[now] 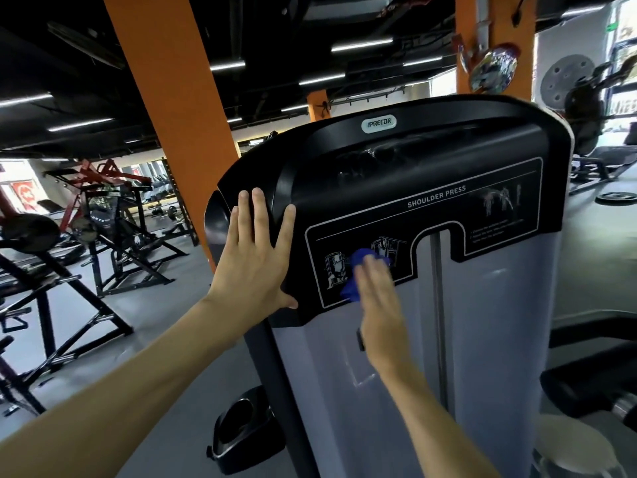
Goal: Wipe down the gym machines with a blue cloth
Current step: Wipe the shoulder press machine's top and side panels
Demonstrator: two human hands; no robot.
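Up close, the left hand lies flat, fingers spread wide, on the left edge of the machine's black top cover. Its grip holds nothing. Just beside it, the right hand presses the cloth flat against the diagram panel marked SHOULDER PRESS, fingers straight over it; blue folds show above and left of the blurred fingers

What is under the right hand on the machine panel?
A blue cloth lies under the right hand, pressed on the black instruction panel. The hand hides the cloth's middle and part of the diagram.
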